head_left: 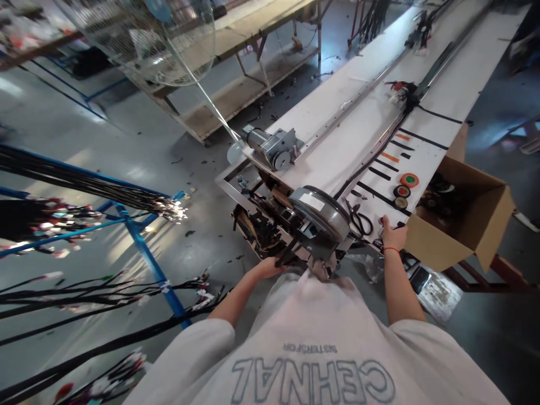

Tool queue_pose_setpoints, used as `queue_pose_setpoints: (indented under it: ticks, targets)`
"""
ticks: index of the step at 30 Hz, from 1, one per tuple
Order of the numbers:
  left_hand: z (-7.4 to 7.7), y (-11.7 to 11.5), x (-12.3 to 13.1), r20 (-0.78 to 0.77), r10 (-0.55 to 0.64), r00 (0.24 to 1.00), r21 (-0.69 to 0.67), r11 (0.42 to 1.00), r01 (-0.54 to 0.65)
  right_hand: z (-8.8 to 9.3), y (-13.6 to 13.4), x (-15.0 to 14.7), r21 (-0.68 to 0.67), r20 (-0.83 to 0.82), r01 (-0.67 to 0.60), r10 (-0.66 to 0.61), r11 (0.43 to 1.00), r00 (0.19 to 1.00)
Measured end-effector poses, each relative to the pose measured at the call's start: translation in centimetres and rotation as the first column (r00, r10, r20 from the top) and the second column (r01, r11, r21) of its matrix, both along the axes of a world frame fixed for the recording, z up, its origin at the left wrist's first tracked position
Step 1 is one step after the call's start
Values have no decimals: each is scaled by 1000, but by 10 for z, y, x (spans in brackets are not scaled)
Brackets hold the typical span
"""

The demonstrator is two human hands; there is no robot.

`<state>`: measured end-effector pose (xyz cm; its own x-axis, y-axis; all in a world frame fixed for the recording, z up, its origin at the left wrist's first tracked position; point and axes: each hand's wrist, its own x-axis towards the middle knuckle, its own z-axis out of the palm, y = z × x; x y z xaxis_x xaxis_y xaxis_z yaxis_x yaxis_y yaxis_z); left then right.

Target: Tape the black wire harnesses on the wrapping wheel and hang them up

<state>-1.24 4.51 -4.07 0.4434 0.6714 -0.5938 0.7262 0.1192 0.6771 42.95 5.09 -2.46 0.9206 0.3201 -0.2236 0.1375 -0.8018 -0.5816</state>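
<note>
My left hand (270, 267) is low at the machine's near end, beside a dark bar below the reel; its fingers are mostly hidden. At the white table's near right corner, my right hand (394, 236) is closed around something dark and small that I cannot make out. A red cord circles that wrist. Between the hands stands a round tape reel (323, 211) with a pale label. A looped black cable (360, 222) lies just left of my right hand. Rolls of tape, one orange and green (409, 180), rest farther up the table.
Black and orange tape strips (383, 163) cross the white table (358, 135). An open cardboard box (485, 225) with dark contents stands right. A grey motor (270, 143) sits at the table's left corner. Wire harnesses (76, 174) hang on a blue rack (147, 259) at left, below a fan (169, 45).
</note>
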Motion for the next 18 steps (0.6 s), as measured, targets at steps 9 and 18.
queue_pose_setpoints:
  ticks: [9, 18]
  targets:
    - [30, -85, -41, -54, 267, 962, 193, 948, -252, -2, -2, 1, 17, 12, -7, 7, 1000, 1000]
    - [44, -97, -27, -56, 320, 946, 290, 912, -291, 2, 1, 3, -23, 26, -22, 23, 999, 999]
